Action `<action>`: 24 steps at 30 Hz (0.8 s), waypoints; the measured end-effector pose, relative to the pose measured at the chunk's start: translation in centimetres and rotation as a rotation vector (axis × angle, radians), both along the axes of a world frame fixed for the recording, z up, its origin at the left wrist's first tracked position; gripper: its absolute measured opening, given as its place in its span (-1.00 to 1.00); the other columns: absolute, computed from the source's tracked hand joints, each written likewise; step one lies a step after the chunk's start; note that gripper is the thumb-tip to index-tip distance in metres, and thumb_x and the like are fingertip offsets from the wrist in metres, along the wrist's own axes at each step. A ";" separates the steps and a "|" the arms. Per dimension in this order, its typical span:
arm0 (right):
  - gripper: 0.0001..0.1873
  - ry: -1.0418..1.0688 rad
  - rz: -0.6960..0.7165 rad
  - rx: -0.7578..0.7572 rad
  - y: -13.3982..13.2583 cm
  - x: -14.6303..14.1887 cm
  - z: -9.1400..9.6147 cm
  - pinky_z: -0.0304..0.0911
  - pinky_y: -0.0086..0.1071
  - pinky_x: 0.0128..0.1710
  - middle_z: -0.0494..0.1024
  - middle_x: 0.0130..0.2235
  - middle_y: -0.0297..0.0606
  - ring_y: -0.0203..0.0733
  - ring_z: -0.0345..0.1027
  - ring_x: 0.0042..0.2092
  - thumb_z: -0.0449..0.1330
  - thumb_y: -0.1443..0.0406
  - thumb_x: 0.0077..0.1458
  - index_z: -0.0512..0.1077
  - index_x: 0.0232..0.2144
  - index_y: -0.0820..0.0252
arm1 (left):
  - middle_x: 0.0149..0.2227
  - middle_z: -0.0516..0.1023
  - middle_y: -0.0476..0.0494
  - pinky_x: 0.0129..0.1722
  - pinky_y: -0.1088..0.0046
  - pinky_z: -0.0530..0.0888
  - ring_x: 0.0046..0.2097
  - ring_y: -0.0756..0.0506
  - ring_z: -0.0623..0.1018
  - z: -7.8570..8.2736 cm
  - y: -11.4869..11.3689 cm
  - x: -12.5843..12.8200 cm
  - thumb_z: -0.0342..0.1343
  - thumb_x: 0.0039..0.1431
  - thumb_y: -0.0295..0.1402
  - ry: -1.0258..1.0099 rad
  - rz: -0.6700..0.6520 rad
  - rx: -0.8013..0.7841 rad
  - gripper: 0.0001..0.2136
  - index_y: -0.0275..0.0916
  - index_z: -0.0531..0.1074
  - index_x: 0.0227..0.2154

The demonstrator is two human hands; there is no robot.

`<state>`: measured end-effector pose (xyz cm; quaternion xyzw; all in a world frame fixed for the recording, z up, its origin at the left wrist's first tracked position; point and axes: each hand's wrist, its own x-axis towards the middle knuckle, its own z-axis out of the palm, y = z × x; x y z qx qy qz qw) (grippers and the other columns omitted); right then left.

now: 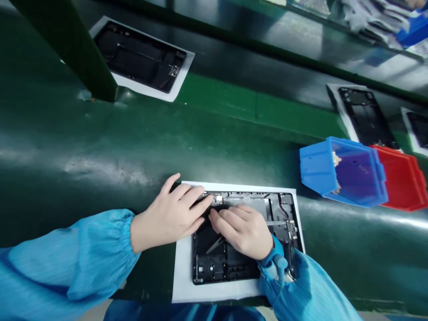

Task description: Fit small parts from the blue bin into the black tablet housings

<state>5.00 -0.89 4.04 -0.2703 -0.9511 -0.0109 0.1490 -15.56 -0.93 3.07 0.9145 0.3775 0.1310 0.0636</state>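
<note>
An opened tablet housing (240, 267), black with small boards and wires inside, lies on a white sheet (183, 276) in front of me. My left hand (172, 214) reaches over its upper left corner, fingers stretched and slightly apart, fingertips by a small part at the upper edge. My right hand (242, 229) is over the middle of the housing with its fingers curled and thumb and forefinger pinched together. A pair of tweezers (216, 245) sticks out from under this hand, its pointed end toward the lower left. Whatever is between the pinched fingertips is hidden.
To the right stand a blue bin (317, 169) with small pale pieces inside and a red bin (403, 178). Another housing on a sheet (143, 58) lies at the back left, behind a green post (76, 49). More housings (364, 116) lie at the back right.
</note>
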 end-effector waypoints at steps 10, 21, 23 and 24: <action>-0.88 0.171 0.095 0.157 -0.4 0.2 1.0 0.02 -0.36 -0.57 0.42 -0.60 -0.37 -0.34 0.20 -0.58 0.14 0.33 0.13 0.45 -0.43 0.23 | -0.08 0.47 -0.13 0.09 -0.02 0.19 -0.15 -0.13 0.44 0.5 1.0 -0.4 -0.04 0.23 -0.29 0.060 -0.107 0.135 -0.74 -0.14 0.38 -0.05; -0.88 0.182 0.351 0.312 -5.4 -0.1 2.6 -0.09 -0.32 -0.58 0.34 -0.58 -0.36 -0.30 0.15 -0.57 0.13 0.39 0.06 0.39 -0.50 0.27 | -0.09 0.43 -0.21 -0.06 0.40 0.40 -0.08 -0.07 0.45 1.2 4.3 2.3 -0.12 0.27 -0.32 -0.251 0.139 -0.261 -0.74 -0.28 0.28 -0.04; -0.88 0.187 0.354 0.318 -5.8 0.9 2.7 -0.09 -0.31 -0.58 0.35 -0.57 -0.35 -0.30 0.16 -0.58 0.11 0.39 0.07 0.41 -0.48 0.28 | -0.12 0.44 -0.20 -0.09 0.38 0.40 -0.11 -0.09 0.46 1.9 5.2 4.4 -0.09 0.26 -0.28 -0.094 0.095 -0.337 -0.73 -0.28 0.29 -0.04; -0.87 0.185 0.350 0.320 -5.9 1.6 2.8 -0.09 -0.30 -0.59 0.35 -0.57 -0.34 -0.29 0.16 -0.58 0.10 0.39 0.09 0.41 -0.46 0.29 | -0.15 0.46 -0.18 -0.11 0.37 0.40 -0.13 -0.11 0.47 2.1 5.6 5.4 -0.06 0.25 -0.27 -0.023 0.065 -0.353 -0.74 -0.27 0.32 -0.08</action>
